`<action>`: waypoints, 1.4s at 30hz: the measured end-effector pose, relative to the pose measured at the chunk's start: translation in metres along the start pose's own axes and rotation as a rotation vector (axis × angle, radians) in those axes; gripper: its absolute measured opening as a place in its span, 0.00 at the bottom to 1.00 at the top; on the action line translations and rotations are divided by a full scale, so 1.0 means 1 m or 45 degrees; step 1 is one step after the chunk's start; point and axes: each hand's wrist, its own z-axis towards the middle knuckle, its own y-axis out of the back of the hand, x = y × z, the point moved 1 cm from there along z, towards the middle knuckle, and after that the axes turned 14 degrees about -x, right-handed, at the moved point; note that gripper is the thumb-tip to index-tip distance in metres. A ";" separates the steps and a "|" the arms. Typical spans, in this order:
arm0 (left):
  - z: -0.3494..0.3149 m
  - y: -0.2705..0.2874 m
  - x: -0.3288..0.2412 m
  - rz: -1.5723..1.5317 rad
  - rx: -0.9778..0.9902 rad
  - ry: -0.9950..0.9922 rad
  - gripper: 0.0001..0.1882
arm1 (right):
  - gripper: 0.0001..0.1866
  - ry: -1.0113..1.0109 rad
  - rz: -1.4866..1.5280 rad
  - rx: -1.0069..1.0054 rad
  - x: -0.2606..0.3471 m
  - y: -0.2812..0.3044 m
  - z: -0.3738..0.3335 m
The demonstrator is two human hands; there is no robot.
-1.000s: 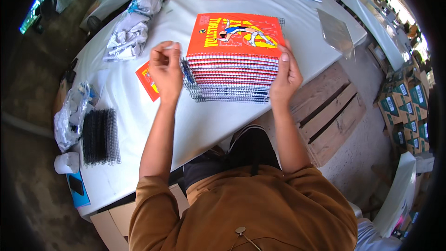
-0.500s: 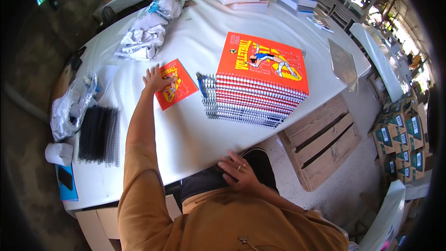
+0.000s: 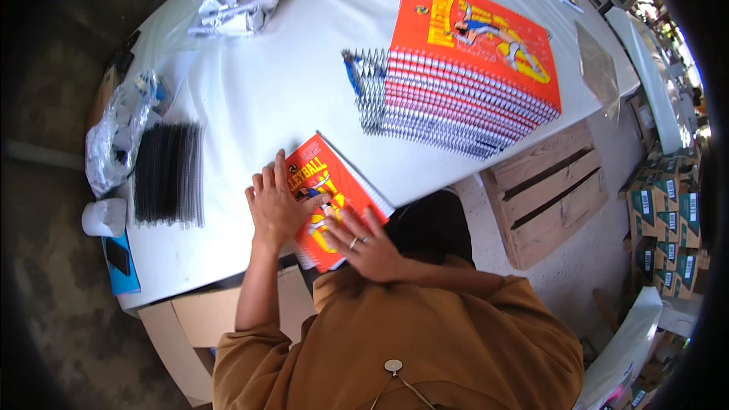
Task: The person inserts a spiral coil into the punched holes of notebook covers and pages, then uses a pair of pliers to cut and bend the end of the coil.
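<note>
A red-covered pad of sheets (image 3: 315,159), printed with yellow lettering and a player figure, lies at a slant by the near edge of the table. White sheet edges show along its right side and lower left corner. My left hand (image 3: 277,209) rests at its left side, fingers spread, thumb across the cover. My right hand (image 3: 368,247) lies on its lower right part, fingers apart, a ring on one finger. Beyond it, to the right, stands a tall stack of spiral-bound notebooks (image 3: 471,91) with the same red cover on top. Black spiral coils (image 3: 367,91) lean against that stack's left side.
Dark spiral coils (image 3: 168,175) lie at the left of the white-covered table (image 3: 235,121), beside a clear plastic bag (image 3: 118,137) and a white roll (image 3: 105,217). A phone (image 3: 118,257) rests on something blue. Right of the table are a wooden pallet (image 3: 547,190) and stacked cartons (image 3: 668,220).
The red-covered pad has come toward me to the near table edge with my left hand on it. My right hand has moved from my lap onto the cover. The view has tilted down.
</note>
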 end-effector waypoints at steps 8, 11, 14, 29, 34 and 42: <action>-0.037 0.010 0.056 -1.789 0.076 0.303 0.52 | 0.14 -0.454 0.764 -0.522 -0.068 0.060 0.024; -0.033 0.004 0.040 -2.148 -0.003 0.084 0.49 | 0.10 -0.885 1.191 -0.581 -0.080 0.087 0.044; -0.024 -0.008 0.008 -1.982 -0.194 0.389 0.21 | 0.13 -0.978 1.136 -0.467 -0.102 0.078 0.038; -0.026 -0.046 -0.008 -1.897 -0.149 0.532 0.10 | 0.20 -1.100 1.288 -0.296 -0.115 0.052 0.021; -0.029 -0.055 -0.015 -1.846 -0.145 0.480 0.10 | 0.21 -0.865 1.359 -0.353 -0.116 0.070 0.040; 0.046 -0.025 0.096 -0.083 -0.682 0.138 0.16 | 0.15 -0.925 1.084 -0.168 -0.120 0.085 0.042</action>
